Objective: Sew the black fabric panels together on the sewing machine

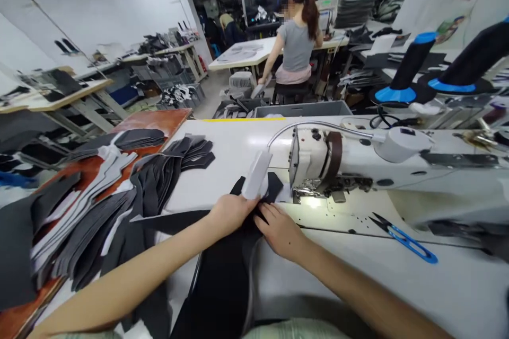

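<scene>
Just left of the sewing machine's needle area, my left hand is closed on a black fabric piece. The fabric runs down over the table's front edge toward my lap, and a dark flap shows beyond my fingers. My right hand meets the left one at the same spot, its fingers bent onto the fabric; the thumb is partly hidden. A white lamp head on a bendy metal neck covers part of the left fingertips. The sewing machine stands to the right, its presser foot beyond my right hand.
Blue-handled thread snips lie on the right of the table. Stacks of grey fabric pieces cover the left side, over a reddish-brown board. Black thread cones rise behind the machine. Beyond a grey bin sits a co-worker.
</scene>
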The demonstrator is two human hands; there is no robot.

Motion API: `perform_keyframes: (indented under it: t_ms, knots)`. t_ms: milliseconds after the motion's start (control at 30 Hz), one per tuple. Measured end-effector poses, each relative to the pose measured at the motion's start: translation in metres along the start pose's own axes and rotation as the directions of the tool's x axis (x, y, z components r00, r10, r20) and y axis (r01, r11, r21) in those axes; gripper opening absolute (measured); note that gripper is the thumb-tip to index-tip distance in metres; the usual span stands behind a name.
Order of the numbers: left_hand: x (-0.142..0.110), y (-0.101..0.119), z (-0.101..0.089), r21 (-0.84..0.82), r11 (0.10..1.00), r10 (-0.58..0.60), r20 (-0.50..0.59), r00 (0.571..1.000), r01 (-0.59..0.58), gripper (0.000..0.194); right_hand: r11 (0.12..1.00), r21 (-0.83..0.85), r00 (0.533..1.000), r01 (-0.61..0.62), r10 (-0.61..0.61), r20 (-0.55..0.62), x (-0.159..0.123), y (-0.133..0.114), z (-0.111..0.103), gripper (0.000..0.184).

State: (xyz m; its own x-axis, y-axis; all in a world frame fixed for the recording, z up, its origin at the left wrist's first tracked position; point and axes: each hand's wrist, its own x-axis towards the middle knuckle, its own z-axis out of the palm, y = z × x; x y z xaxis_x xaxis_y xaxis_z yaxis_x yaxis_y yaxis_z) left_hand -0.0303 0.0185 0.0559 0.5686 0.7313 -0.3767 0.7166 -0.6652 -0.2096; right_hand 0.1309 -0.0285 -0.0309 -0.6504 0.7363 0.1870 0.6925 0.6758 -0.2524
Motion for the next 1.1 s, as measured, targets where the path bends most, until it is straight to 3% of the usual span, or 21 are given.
perform_keyframes:
  t_ms: [100,200,367,467,567,633,733,800,933,1100]
  knots:
    - [0.01,0.023,0.006,-0.057,0.99,0.134,0.048,0.99,-0.131,0.045,1.0,0.003,0.995,0.01,-0.009,-0.104,-0.026,-0.004,0.006,0.035]
    - [0.015,0.027,-0.002,-0.059,0.987,0.151,0.004,0.989,-0.15,0.031,0.995,0.034,0.987,-0.092,0.095,-0.131,-0.043,-0.006,0.006,0.033]
    - [0.022,0.026,-0.019,-0.003,0.998,-0.06,-0.082,0.995,0.06,0.035,0.985,0.095,0.989,-0.144,0.146,-0.008,-0.041,-0.002,-0.004,0.028]
    - [0.026,0.035,-0.022,0.042,0.997,-0.064,-0.16,0.985,0.072,0.041,0.984,0.1,0.989,-0.147,0.145,0.028,-0.036,0.0,-0.01,0.021]
    - [0.029,0.041,-0.019,0.063,0.997,-0.035,-0.096,0.995,0.041,0.045,0.985,0.087,0.989,-0.15,0.149,0.016,-0.038,0.002,-0.015,0.019]
    - [0.029,0.037,-0.018,0.076,0.993,-0.086,-0.094,0.992,0.093,0.047,0.985,0.082,0.989,-0.151,0.15,0.01,-0.042,0.004,-0.017,0.019]
    - [0.026,0.026,-0.016,0.087,0.973,-0.197,-0.176,0.964,0.215,0.048,0.988,0.086,0.992,-0.125,0.124,0.023,-0.046,0.006,-0.02,0.022]
    - [0.027,0.024,-0.015,0.084,0.984,-0.142,-0.157,0.977,0.157,0.049,0.99,0.089,0.993,-0.113,0.109,0.045,-0.047,0.007,-0.023,0.022]
    - [0.037,0.041,-0.011,0.042,0.992,0.118,-0.041,0.992,-0.116,0.046,0.989,0.087,0.99,-0.12,0.113,0.084,-0.047,0.007,-0.026,0.024]
    - [0.051,0.053,-0.002,-0.047,0.978,0.195,-0.11,0.975,-0.201,0.035,0.99,0.088,0.994,-0.112,0.111,0.027,-0.055,0.008,-0.021,0.039]
